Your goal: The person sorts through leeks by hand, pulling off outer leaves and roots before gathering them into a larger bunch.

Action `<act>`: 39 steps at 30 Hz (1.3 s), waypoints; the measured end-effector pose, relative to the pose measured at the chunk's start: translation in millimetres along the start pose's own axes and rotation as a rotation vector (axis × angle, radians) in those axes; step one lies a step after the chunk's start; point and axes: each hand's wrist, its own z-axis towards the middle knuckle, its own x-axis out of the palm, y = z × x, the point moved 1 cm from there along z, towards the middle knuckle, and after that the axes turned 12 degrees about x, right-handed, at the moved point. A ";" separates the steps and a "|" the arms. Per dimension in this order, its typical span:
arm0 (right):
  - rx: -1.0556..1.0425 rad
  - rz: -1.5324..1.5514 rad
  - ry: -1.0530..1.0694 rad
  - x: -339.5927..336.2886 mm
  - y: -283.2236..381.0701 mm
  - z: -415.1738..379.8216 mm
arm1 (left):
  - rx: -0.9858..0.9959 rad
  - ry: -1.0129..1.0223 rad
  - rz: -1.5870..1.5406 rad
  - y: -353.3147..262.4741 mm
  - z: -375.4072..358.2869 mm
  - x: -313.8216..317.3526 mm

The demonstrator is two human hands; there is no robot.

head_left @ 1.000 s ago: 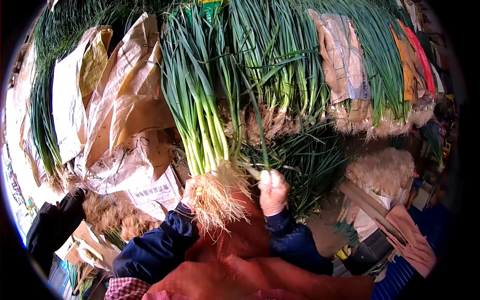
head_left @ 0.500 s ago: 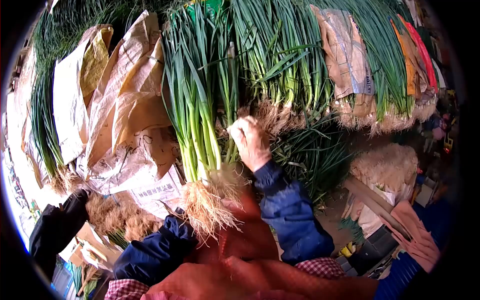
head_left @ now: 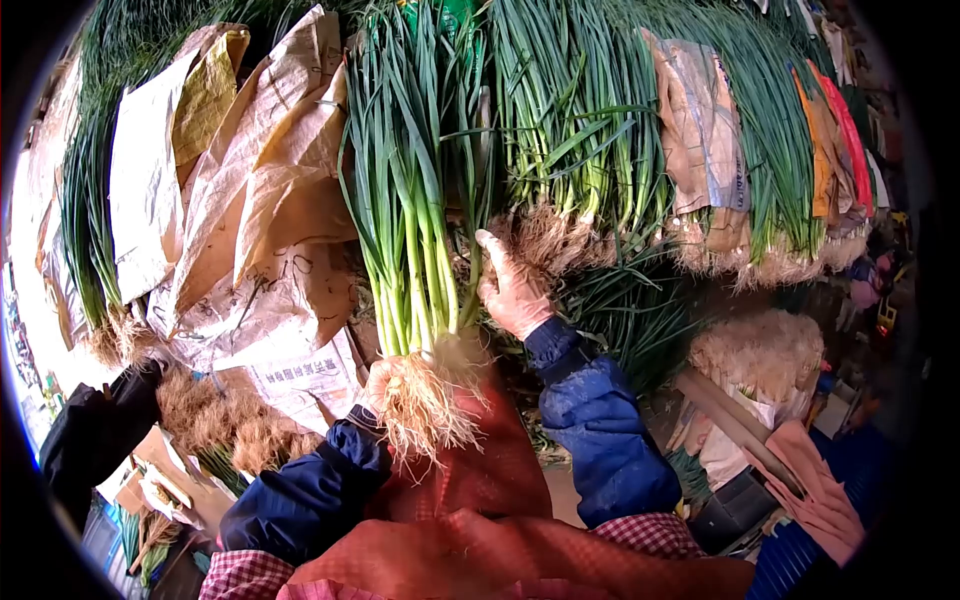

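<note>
A bunch of green onions (head_left: 415,250) stands upright before me, leaves at the top and pale stringy roots hanging over my red apron (head_left: 500,450). Behind those roots my left hand (head_left: 378,380) is mostly hidden, closed round the base of the bunch, with the dark blue sleeve leading up to it. My right hand (head_left: 517,290) is at the right side of the bunch. Its thumb and index finger are apart, right beside the outermost stalk, and the palm side is turned out of sight.
More green onions (head_left: 580,110) lie in rows behind, partly covered by brown sacks (head_left: 690,120). A wrinkled tan sheet (head_left: 250,200) spreads at left. Root-ended bundles lie at lower left (head_left: 225,415) and right (head_left: 760,350). Another person's dark sleeve (head_left: 95,430) reaches in from the left.
My right hand has loosened from a pinch at the outer stalk, its thumb and index finger now apart. The bunch stays in my left hand. The whole view has shifted slightly.
</note>
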 end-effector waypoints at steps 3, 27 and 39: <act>-0.050 -0.093 -0.076 0.6 -4.9 10.9 | -0.009 0.003 -0.005 -2.5 0.6 -0.4; 0.117 0.632 0.215 -39.4 61.7 -91.3 | -0.082 -0.021 -0.129 2.3 6.0 16.4; 0.098 0.722 0.000 -35.6 50.5 -72.5 | -0.067 -0.043 -0.055 -4.1 10.6 12.4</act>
